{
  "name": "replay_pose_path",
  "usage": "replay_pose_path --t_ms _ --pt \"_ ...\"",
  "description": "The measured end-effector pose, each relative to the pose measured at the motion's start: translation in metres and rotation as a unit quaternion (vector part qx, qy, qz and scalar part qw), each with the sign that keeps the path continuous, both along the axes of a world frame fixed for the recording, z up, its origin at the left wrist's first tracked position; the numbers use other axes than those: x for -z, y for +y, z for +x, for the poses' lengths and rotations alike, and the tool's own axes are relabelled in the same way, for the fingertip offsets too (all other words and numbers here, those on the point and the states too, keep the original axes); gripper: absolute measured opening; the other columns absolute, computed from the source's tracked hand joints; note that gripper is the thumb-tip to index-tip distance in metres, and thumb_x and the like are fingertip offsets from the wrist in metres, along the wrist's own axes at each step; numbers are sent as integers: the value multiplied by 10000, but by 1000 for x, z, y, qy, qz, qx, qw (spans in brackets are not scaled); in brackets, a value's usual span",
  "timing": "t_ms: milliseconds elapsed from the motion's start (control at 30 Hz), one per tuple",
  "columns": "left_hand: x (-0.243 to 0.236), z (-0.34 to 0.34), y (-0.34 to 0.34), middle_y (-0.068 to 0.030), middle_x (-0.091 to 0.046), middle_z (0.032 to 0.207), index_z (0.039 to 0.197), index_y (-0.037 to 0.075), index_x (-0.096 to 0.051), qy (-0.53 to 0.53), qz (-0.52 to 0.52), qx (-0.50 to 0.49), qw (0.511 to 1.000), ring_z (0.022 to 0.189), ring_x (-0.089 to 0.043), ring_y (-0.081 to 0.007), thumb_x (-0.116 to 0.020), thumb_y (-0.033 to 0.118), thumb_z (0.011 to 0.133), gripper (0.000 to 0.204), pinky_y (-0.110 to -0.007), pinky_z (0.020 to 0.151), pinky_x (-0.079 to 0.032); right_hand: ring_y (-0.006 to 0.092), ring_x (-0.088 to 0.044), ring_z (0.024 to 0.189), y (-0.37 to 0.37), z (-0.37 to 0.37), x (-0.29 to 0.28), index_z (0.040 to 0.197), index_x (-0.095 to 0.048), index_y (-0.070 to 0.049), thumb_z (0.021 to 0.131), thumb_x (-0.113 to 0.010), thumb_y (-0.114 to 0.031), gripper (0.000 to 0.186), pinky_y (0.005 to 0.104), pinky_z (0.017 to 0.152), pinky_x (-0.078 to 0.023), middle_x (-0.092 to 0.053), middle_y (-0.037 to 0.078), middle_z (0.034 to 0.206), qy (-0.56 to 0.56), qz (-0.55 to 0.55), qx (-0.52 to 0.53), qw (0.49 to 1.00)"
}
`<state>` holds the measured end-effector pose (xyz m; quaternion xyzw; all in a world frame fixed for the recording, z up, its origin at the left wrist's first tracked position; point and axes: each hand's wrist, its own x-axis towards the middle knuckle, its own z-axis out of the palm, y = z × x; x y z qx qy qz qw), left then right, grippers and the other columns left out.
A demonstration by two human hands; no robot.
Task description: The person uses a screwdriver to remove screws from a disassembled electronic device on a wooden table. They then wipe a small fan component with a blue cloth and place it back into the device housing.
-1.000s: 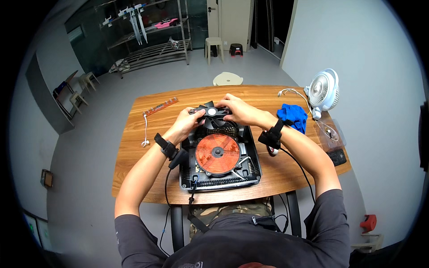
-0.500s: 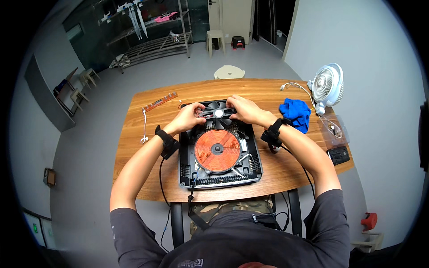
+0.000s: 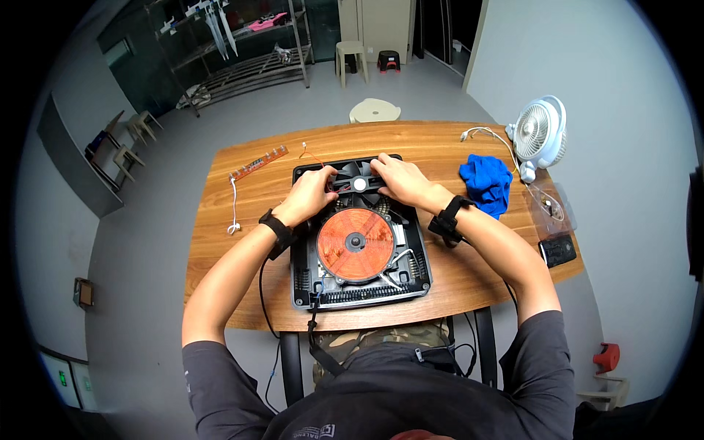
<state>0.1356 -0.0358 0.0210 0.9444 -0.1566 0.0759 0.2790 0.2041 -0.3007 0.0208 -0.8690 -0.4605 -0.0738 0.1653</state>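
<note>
An opened black induction cooker base [image 3: 296,282] lies on the wooden table in front of me. A round copper coil [image 3: 356,243] fills its middle. At its far end is a black cooling fan [image 3: 359,185] with a pale round hub. My left hand [image 3: 312,194] pinches the fan frame at its left end, thumb nearer me. My right hand [image 3: 402,180] grips the opposite end the same way. The fan sits low in the housing; whether it rests on the bottom is hidden by my fingers. A thin red wire with a white plug [image 3: 304,145] lies beyond my left hand.
Left on the table [image 3: 249,282] is a narrow orange circuit board [image 3: 258,164] with a white cable. To the right are a blue cloth [image 3: 487,185], a small white fan [image 3: 539,133], a clear plastic tray [image 3: 548,210] and a black box [image 3: 558,251].
Both hands have lowered the fan slightly into the far end of the housing. The red wire and its plug now show stretched out on the table beyond it. My view has shifted slightly.
</note>
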Motion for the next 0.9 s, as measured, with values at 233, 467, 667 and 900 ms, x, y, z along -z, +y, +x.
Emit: replay_pose_path --t_ms 233,467,667,900 --pt "-5 -6 -1 -209 -740 955 1078 -15 -680 -31 68 13 997 919 -723 -357 -846 109 776 366 -430 810 -573 363 -623 1123 -2 -5 1 1166 -555 -43 796 -839 -160 481 463 919 -542 -595 151 1160 31 -47 1 998" --pt "-6 -13 0 -182 -747 930 1003 -8 -717 6 93 25 995 894 -713 -343 -841 135 764 305 -422 802 -571 357 -641 1074 -4 4 12 1091 -629 -21 802 -851 -181 398 444 895 -544 -631 151 1105 97 -16 -10 995" --pt "0 -10 4 -150 -757 947 1030 16 -732 -14 113 44 992 968 -703 -327 -838 159 767 318 -424 861 -562 358 -660 1080 0 5 6 1094 -700 -3 796 -848 -146 362 431 914 -547 -683 171 1110 120 -61 -10 991" --pt "-3 -7 8 -170 -763 1029 1101 3 -726 8 93 70 993 1002 -721 -316 -840 85 739 389 -404 887 -573 356 -658 1133 6 -4 -10 1065 -734 -28 767 -842 -124 332 443 952 -544 -702 177 1137 105 -107 19 988"
